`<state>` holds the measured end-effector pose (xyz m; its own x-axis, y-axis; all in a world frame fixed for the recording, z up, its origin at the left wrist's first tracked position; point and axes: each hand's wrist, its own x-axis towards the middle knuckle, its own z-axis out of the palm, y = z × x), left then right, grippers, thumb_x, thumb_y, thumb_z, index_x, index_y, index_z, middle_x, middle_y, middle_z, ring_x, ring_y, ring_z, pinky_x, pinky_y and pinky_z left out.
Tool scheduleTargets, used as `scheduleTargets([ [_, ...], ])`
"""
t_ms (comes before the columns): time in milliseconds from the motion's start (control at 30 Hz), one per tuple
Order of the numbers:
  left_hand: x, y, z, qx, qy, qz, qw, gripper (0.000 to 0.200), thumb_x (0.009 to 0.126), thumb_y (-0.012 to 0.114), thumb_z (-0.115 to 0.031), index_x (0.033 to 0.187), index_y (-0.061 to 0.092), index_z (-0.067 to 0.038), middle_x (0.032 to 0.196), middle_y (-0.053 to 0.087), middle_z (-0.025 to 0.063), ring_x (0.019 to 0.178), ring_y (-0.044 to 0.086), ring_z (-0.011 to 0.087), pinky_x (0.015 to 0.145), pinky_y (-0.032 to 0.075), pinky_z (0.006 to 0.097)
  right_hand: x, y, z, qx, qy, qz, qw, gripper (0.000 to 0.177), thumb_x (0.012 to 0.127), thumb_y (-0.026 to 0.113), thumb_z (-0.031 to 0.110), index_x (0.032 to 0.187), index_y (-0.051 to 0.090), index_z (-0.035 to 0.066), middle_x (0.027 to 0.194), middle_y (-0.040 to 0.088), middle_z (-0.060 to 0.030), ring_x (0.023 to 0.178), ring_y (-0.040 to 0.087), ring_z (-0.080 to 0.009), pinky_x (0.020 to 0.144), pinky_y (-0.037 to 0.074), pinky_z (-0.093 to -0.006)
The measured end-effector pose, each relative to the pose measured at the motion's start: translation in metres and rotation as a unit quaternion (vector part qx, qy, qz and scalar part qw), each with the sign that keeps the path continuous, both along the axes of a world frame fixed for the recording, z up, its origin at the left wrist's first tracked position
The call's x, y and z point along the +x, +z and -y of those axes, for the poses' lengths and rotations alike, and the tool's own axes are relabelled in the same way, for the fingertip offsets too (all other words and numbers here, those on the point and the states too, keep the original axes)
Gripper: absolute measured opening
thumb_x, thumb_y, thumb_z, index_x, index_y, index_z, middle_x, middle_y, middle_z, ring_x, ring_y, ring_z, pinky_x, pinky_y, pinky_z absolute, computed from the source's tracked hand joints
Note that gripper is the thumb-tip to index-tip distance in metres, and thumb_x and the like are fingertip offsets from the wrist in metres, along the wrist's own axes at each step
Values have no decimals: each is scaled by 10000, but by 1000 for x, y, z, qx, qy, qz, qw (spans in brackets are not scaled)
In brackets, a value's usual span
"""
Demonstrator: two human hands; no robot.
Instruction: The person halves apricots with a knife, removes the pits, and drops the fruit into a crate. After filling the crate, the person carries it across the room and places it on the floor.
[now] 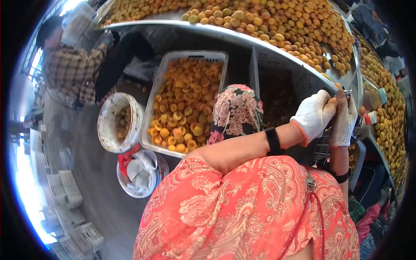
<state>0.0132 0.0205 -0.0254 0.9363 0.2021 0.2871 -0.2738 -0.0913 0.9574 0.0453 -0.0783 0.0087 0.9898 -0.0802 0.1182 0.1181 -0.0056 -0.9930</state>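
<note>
My left hand (313,114) and my right hand (345,120), both in white knit gloves, meet at the metal table's edge (242,38). Between them they grip an orange apricot (332,103). A small metal tip, perhaps a blade, shows just above my right hand, but I cannot tell what it is. A black band circles each wrist. My orange patterned sleeve fills the bottom of the view. Whole apricots (277,21) cover the table above the hands.
Below the table stands a grey crate (190,54) of halved apricots, with a dark crate (277,86) beside it. A white bucket (106,130) holding pits and a second bucket (143,175) with plastic bags stand on the floor. A person in a plaid shirt (71,65) works at the far left.
</note>
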Motion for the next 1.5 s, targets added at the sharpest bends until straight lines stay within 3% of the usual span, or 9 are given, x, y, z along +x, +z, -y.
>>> scheduleTargets([
  [467,-26,19,-23,-352,-148,-174,908,422,999,468,-401,990,605,-2,876,645,208,831,638,285,739,494,368,-13,10,-27,-79,27,31,996,225,950,648,241,1021,646,28,874,617,-2,768,560,-75,669,464,-230],
  [533,-30,21,-34,-64,-75,-127,987,377,1022,429,-347,1016,606,-14,908,631,225,860,625,304,761,489,364,-22,19,-39,-17,30,-4,999,250,952,643,256,1011,653,13,907,623,-7,788,556,-77,691,461,-232],
  [633,-22,5,-25,59,58,103,991,375,1019,378,-306,964,607,-14,911,628,267,830,614,437,736,501,454,-31,28,-55,-43,27,83,995,290,949,643,292,969,658,3,904,621,-34,792,559,-118,707,457,-258],
  [700,-25,11,-20,-251,-69,7,966,342,1019,403,-295,991,624,-35,927,640,191,853,616,343,761,501,410,-28,26,-49,-226,-28,187,956,307,930,654,309,911,650,2,824,621,-82,748,562,-166,681,458,-303],
  [733,-28,21,-19,-494,-111,-94,857,362,1021,441,-355,1033,646,-56,930,665,110,829,629,248,763,504,371,-26,22,-49,-252,-37,201,946,303,920,658,307,893,648,5,782,617,-110,705,571,-203,654,461,-333],
  [967,-34,12,-12,-633,-185,-197,725,362,980,504,-462,1048,629,-129,952,650,14,877,617,161,818,501,300,-49,9,-34,-257,-5,221,941,216,840,721,227,843,634,30,685,624,-170,613,642,-301,568,488,-374],
  [1067,-38,14,-3,-619,-190,-213,732,353,980,511,-457,1043,626,-129,958,646,16,879,614,162,804,503,303,-48,4,-20,-264,-15,194,945,213,845,719,225,851,638,27,684,628,-160,602,639,-295,562,484,-360],
  [1233,-20,-1,9,-428,-148,-146,879,249,1016,478,-288,1054,592,-70,938,616,49,864,595,158,759,502,296,-41,0,-2,-244,-79,145,956,235,868,689,241,872,639,11,701,638,-160,644,649,-315,599,485,-374],
  [1500,-4,-26,26,-532,-165,-237,796,238,999,477,-296,1061,598,-100,938,620,46,840,598,177,750,506,314,-31,-23,12,-221,-58,127,965,192,848,687,220,866,643,34,726,649,-174,705,660,-357,635,506,-393],
])
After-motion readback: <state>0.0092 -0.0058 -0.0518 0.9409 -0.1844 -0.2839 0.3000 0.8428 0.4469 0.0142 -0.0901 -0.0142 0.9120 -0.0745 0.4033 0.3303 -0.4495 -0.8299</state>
